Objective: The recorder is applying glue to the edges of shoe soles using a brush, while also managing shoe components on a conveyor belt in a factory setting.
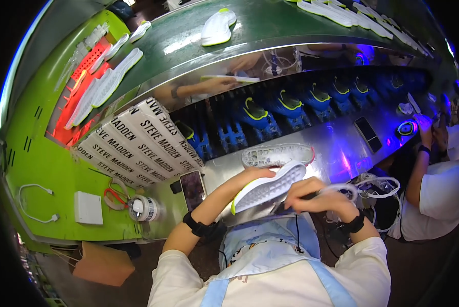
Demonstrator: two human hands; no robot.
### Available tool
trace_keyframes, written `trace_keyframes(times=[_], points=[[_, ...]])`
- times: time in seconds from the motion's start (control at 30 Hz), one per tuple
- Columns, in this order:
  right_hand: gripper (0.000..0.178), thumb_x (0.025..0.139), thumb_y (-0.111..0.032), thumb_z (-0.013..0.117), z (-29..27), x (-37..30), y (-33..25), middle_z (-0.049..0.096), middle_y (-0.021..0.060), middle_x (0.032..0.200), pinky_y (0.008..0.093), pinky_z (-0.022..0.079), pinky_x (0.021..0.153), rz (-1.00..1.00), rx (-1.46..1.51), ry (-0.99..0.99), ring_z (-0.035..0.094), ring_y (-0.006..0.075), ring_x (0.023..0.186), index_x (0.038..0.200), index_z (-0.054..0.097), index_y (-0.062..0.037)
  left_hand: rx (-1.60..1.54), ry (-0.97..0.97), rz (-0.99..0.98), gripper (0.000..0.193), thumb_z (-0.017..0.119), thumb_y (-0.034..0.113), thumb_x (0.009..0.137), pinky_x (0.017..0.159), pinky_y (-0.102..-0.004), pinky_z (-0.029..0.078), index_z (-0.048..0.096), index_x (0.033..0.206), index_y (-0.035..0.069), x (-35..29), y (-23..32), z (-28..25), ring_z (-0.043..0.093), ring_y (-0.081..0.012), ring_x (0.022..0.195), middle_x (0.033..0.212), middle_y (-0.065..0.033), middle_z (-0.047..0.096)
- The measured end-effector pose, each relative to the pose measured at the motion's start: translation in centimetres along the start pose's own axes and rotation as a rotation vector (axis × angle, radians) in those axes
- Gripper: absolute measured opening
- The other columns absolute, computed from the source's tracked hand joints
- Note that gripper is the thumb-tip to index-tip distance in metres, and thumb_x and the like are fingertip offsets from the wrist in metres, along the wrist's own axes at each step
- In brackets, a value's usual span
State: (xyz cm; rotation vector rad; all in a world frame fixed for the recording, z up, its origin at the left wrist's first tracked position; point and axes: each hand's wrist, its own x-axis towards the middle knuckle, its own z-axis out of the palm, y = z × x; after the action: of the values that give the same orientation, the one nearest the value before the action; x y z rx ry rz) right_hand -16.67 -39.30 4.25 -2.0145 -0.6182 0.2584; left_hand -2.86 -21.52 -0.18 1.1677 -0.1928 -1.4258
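Observation:
A white shoe sole (270, 190) with a dimpled inner face and a yellow-green edge is tilted in front of me. My left hand (254, 177) holds it from its far left side, the thumb along the upper edge. Close to the sole's right side is my right hand (311, 196), its fingers curled round a small dark thing that I cannot make out. A pale cord, smeared by motion, shows beside that hand. Just beyond the sole, a clear shoe-shaped piece (278, 155) with a reddish end lies on the metal worktop (224, 176).
A printed white box (137, 140) and a phone (192, 189) stand left. Dark shoes with yellow-green collars (291, 102) line a rack behind. More soles (218, 28) lie on the green belt (178, 33). A co-worker (436, 194) sits at right, near white tubing (375, 187).

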Motion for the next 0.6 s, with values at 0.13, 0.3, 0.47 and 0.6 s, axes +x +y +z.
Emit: trace_keyframes(times=[0.13, 0.3, 0.47, 0.6], points=[[0.012, 0.082, -0.010, 0.061, -0.1, -1.2, 2.0, 0.066, 0.0091, 0.085, 0.0270, 0.049, 0.070, 0.063, 0.256, 0.292, 0.062, 0.0145, 0.074, 0.086, 0.068, -0.0009, 0.134, 0.096, 0.116, 0.042, 0.058, 0.029, 0.084, 0.075, -0.0249, 0.048, 0.062, 0.112, -0.002, -0.6, -0.6, -0.7, 0.063, -0.0150, 0.084, 0.100, -0.0117, 0.066], [0.012, 0.083, -0.005, 0.058, -1.5, -2.1, 1.2, 0.067, 0.0097, 0.081, 0.0264, 0.049, 0.063, 0.222, 0.113, 0.612, 0.063, 0.0126, 0.067, 0.085, 0.068, 0.0009, 0.048, 0.155, 0.159, 0.041, 0.056, 0.026, 0.087, 0.068, -0.0259, 0.052, 0.058, 0.116, -0.003, -2.1, -1.2, 0.4, 0.065, -0.0153, 0.081, 0.098, -0.0118, 0.066], [0.019, 0.087, -0.009, 0.053, -0.2, -0.5, -3.0, 0.066, 0.0156, 0.087, 0.0280, 0.051, 0.065, -0.212, -0.091, 0.677, 0.066, 0.0215, 0.071, 0.082, 0.065, 0.0055, -0.579, 0.014, 0.303, 0.043, 0.044, 0.028, 0.090, 0.071, -0.0386, 0.055, 0.054, 0.113, -0.006, -4.6, 4.5, 2.6, 0.066, -0.0305, 0.082, 0.095, -0.0194, 0.065], [0.025, 0.093, -0.017, 0.048, 0.0, 0.3, -4.1, 0.061, 0.0208, 0.098, 0.0326, 0.052, 0.061, -0.393, 0.425, 0.925, 0.062, 0.0217, 0.064, 0.085, 0.061, 0.0037, -0.921, -0.649, 0.597, 0.046, 0.045, 0.022, 0.093, 0.086, -0.0384, 0.052, 0.041, 0.123, -0.013, -9.1, 13.5, -1.5, 0.059, -0.0351, 0.098, 0.116, -0.0255, 0.055]])
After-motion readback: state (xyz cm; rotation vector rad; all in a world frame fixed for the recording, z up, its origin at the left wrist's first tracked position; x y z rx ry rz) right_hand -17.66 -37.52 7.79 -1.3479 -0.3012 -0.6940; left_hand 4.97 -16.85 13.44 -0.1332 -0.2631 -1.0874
